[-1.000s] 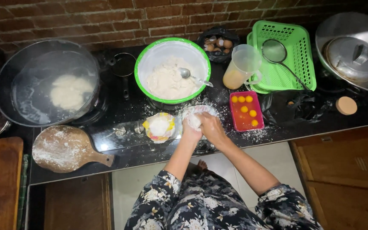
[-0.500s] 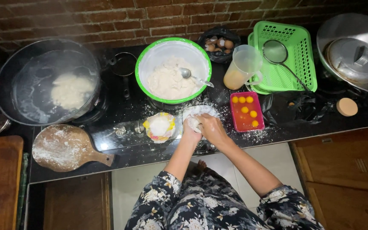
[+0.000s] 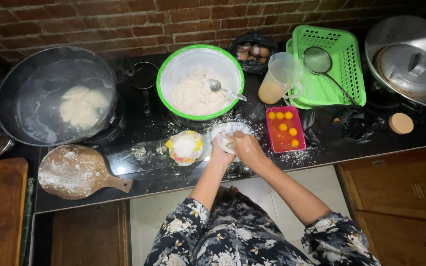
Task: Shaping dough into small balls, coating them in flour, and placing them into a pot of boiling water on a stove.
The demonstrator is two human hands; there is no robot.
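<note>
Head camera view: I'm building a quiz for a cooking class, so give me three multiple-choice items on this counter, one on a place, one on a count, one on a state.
1. Where does the metal spoon lie?
A. in the green-rimmed bowl of dough
B. on the round wooden board
C. in the green basket

2. How many egg yolks does the red tray hold?
A. two
B. five
C. nine

3. What are the left hand and right hand doing?
A. resting apart on bare counter
B. together on a white dough piece
C. lifting the pan

Answers: 1 A, its bowl end rests on the dough; 2 B, five yolks are countable; 3 B, both hands meet on the dough.
</note>
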